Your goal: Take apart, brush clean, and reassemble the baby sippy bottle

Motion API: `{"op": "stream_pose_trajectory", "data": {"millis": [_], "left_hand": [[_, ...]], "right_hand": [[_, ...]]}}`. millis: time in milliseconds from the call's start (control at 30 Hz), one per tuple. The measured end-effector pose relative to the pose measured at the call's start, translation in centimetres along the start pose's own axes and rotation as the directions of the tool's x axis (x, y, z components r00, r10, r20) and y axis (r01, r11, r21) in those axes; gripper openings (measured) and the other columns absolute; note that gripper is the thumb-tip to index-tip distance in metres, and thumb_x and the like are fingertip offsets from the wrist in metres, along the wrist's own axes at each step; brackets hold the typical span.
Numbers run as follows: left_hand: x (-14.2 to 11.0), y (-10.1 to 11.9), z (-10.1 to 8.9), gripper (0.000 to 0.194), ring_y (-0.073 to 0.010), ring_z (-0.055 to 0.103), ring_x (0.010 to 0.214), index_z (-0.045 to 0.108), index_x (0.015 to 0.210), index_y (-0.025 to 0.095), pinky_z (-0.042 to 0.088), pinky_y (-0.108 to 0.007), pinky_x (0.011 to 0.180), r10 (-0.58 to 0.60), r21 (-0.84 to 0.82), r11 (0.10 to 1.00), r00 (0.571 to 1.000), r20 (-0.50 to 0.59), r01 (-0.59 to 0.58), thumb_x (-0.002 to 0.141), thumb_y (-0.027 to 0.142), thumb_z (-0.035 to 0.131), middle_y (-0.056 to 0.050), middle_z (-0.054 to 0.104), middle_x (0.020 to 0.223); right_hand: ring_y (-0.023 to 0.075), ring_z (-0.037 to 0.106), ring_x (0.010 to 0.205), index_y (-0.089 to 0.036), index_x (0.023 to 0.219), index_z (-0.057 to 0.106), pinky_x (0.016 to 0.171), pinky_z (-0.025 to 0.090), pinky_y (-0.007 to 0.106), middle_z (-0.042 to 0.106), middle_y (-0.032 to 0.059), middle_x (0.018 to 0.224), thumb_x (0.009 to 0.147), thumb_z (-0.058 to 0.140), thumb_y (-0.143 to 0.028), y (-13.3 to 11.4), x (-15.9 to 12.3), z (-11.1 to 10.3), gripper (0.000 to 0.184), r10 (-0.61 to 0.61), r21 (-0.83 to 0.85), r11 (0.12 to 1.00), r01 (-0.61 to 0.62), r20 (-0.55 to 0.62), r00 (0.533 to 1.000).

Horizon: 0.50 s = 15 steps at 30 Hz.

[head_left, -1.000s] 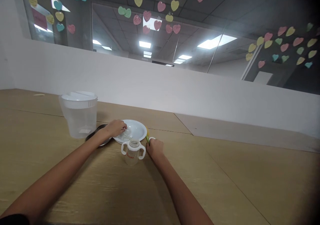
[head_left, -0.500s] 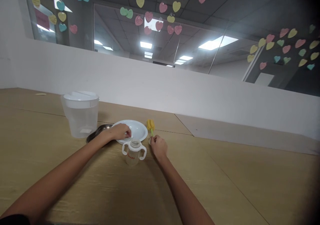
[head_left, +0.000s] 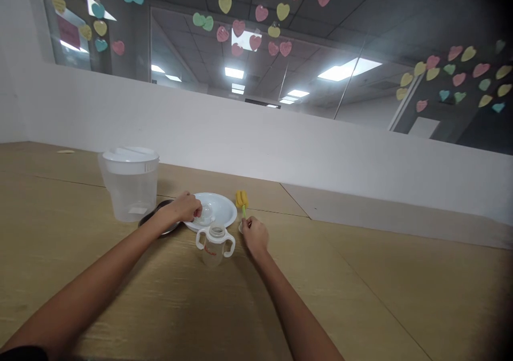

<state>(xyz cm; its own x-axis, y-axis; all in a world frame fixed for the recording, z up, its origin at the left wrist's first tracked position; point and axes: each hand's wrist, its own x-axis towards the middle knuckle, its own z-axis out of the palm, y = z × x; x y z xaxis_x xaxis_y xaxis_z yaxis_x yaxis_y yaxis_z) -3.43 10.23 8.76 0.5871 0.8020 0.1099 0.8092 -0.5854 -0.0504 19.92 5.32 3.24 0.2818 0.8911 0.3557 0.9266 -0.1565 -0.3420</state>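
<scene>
Newly drawn back beside the dome [head_left: 206, 214] on the plate [head_left: 225, 209], with the left hand [head_left: 186, 208] too obscured to tell its grip, while clasping the brush [head_left: 242, 199] in the right hand [head_left: 256, 237], near the bottle [head_left: 213, 252] on the worktop [head_left: 160, 302].

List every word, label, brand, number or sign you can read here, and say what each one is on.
None can be quoted for certain.
Two-handled bottle: red lettering, too small and blurred to read.
Pitcher: pale patch low on its side; no print can be made out.
Heart-shaped notes on the window: any writing is too small to read.
</scene>
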Motion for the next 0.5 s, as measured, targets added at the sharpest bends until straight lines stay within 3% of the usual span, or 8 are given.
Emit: {"op": "stream_pose_trajectory", "data": {"millis": [167, 367, 500], "left_hand": [[0.18, -0.45, 0.46, 0.028, -0.0223, 0.061, 0.086, 0.065, 0.084, 0.022, 0.036, -0.034, 0.084, -0.047, 0.014, 0.999, 0.999, -0.004, 0.047, 0.058, 0.014, 0.063, -0.003, 0.07, 0.081], [0.1, -0.43, 0.6, 0.018, -0.0236, 0.061, 0.083, 0.063, 0.077, 0.02, 0.036, -0.035, 0.084, -0.072, 0.004, 0.997, 0.997, -0.025, 0.072, 0.059, 0.018, 0.064, -0.006, 0.068, 0.079], [0.2, -0.36, 0.68, 0.022, -0.0221, 0.06, 0.084, 0.061, 0.084, 0.021, 0.036, -0.034, 0.086, -0.073, -0.047, 0.996, 0.997, -0.04, 0.071, 0.063, 0.021, 0.061, -0.004, 0.068, 0.08]], "right_hand": [[0.017, 0.062, 0.074, -0.019, 0.082, 0.064, 0.056, 0.032, 0.023, 0.068, 0.0076, 0.082, 0.09, 0.038, -0.038, 0.02, -0.01, 0.01, 0.033, -0.004, -0.002, 1.0, 0.004, -0.005, 1.0], [0.0172, 0.062, 0.074, -0.019, 0.082, 0.064, 0.056, 0.032, 0.023, 0.068, 0.0076, 0.082, 0.09, 0.038, -0.038, 0.05, 0.0, 0.05, 0.033, -0.004, -0.003, 1.0, 0.004, -0.005, 1.0], [0.0173, 0.062, 0.074, -0.019, 0.082, 0.064, 0.057, 0.033, 0.023, 0.068, 0.0079, 0.081, 0.09, 0.038, -0.038, 0.12, 0.07, 0.16, 0.034, -0.005, -0.004, 1.0, 0.005, -0.009, 1.0]]}}
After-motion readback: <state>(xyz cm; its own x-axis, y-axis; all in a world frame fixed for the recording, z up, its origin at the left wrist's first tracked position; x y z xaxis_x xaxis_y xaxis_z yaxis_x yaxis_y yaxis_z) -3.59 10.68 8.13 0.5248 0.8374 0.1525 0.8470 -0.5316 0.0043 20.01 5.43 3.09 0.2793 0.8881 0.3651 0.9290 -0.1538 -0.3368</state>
